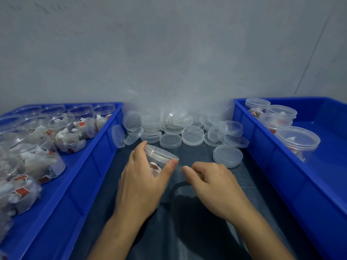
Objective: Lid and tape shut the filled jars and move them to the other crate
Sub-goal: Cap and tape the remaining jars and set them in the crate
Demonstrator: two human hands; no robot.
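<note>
Jars without lids point(69, 136), filled with tea bags, crowd the blue crate point(97, 156) at the frame's left. At lower centre the left hand point(142, 182) curls round a tilted, lidded jar point(159, 158), while the right hand point(214, 182) beside it pinches something thin and clear, perhaps tape, too faint to tell. Loose lids point(187, 132) lie behind; lidded jars point(296, 141) stand in the right crate point(272, 162).

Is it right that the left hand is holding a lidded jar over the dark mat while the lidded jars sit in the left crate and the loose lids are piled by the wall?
Not quite. The head view shows the lidded jars in the right crate; the left crate holds open jars. The rest stands: the left hand holds a lidded jar over the dark mat, loose lids by the wall.
</note>
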